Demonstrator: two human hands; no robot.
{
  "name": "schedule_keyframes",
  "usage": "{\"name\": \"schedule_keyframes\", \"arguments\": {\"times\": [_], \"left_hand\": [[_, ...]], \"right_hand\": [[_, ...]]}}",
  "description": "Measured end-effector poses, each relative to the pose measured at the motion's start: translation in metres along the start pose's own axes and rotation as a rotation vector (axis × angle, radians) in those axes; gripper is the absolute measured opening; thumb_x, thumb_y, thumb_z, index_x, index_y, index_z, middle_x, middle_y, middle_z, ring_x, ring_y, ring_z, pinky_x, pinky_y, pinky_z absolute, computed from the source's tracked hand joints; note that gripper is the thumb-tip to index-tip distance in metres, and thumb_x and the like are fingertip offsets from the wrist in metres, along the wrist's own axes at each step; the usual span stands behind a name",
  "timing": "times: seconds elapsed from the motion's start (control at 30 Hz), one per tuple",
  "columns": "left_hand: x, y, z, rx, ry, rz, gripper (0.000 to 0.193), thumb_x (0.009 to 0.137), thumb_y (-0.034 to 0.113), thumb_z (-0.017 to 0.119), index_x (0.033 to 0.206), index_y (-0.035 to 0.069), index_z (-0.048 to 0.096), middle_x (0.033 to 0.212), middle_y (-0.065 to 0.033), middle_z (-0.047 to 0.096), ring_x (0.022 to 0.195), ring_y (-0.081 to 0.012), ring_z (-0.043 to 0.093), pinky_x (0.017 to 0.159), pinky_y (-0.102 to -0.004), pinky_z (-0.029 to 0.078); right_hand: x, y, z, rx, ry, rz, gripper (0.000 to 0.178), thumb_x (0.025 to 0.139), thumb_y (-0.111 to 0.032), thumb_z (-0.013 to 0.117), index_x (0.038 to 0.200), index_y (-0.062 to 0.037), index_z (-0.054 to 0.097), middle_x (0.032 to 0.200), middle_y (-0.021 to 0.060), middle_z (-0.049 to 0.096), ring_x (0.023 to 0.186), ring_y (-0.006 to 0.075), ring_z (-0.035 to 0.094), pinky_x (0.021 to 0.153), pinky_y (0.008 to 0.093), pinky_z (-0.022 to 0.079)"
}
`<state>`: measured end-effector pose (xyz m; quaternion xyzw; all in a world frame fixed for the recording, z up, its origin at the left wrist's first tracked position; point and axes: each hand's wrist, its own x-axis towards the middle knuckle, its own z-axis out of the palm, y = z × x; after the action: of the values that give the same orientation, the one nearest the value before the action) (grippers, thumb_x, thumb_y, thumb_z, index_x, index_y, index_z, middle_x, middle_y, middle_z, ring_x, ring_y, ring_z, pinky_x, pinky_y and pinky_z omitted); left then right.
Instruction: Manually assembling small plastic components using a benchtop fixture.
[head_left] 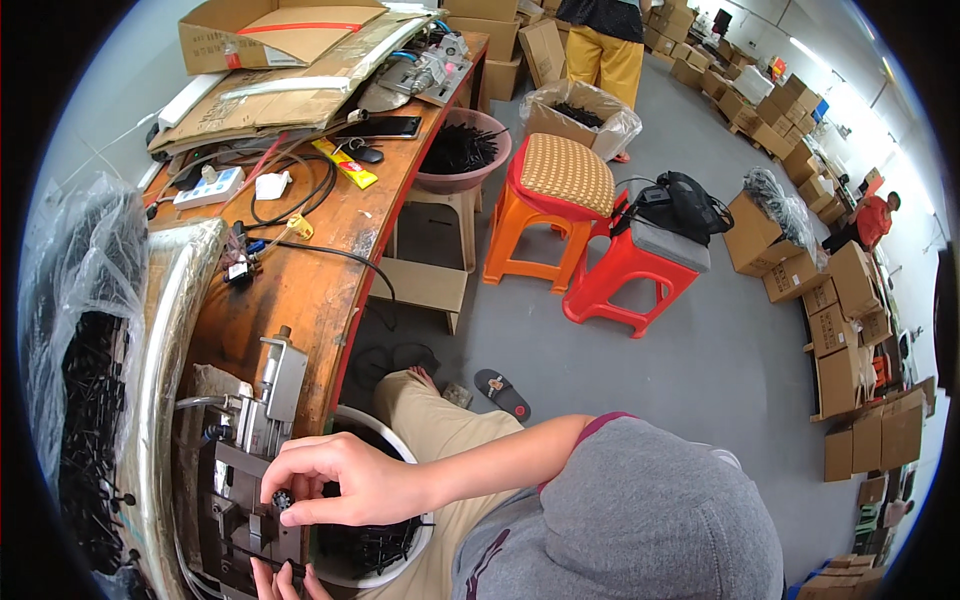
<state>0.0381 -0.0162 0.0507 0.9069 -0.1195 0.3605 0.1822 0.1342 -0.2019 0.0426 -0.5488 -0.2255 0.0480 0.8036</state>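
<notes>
Part [283, 499], black, pinched by our right hand [355, 485] (left hand [287, 582]: we cannot tell), might drop onto jig [258, 527] if pinch slackens.

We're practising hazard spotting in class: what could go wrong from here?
1. The right hand pinches a small round black part; it could slip, perhaps into the tub of black pieces alongside.
2. That hand is right at the metal fixture, so it might get nipped if anything there moves.
3. A black cable crosses the table and hangs over its edge, where it could snag.
</notes>
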Motion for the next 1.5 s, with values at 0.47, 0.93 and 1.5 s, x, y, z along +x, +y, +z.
{"name": "schedule_keyframes", "arguments": {"times": [0.47, 0.93, 1.5], "left_hand": [[-0.014, -0.010, 0.016, 0.075, -0.099, -0.219, 0.024, 0.076, -0.002, 0.077, 0.098, -0.004, 0.070, 0.127, -0.0188, 0.066, 0.104, -0.0334, 0.066, 0.089, -0.0392, 0.053], [-0.007, -0.009, 0.024, 0.225, -0.198, -0.220, 0.025, 0.072, 0.004, 0.079, 0.094, -0.002, 0.071, 0.124, -0.0148, 0.068, 0.077, -0.0242, 0.068, 0.073, -0.0336, 0.055], [-0.007, -0.022, 0.019, 0.175, -0.204, -0.306, 0.026, 0.071, 0.004, 0.078, 0.095, -0.002, 0.070, 0.125, -0.0152, 0.068, 0.076, -0.0238, 0.069, 0.071, -0.0323, 0.055]], "right_hand": [[0.005, 0.010, 0.000, 0.082, -0.065, -0.094, 0.024, 0.087, 0.006, 0.070, 0.110, 0.0025, 0.066, 0.113, 0.0123, 0.063, 0.100, 0.0171, 0.067, 0.084, 0.0272, 0.058], [-0.001, 0.023, -0.002, -0.223, -0.197, -0.301, 0.045, 0.073, 0.010, 0.079, 0.114, 0.0059, 0.062, 0.135, 0.0286, 0.051, 0.098, 0.0321, 0.072, 0.081, 0.0330, 0.062], [-0.002, 0.033, 0.017, -0.728, -0.378, -0.484, 0.036, 0.065, 0.001, 0.084, 0.100, 0.0010, 0.075, 0.115, 0.0193, 0.068, 0.094, 0.0303, 0.071, 0.076, 0.0345, 0.060]]}}
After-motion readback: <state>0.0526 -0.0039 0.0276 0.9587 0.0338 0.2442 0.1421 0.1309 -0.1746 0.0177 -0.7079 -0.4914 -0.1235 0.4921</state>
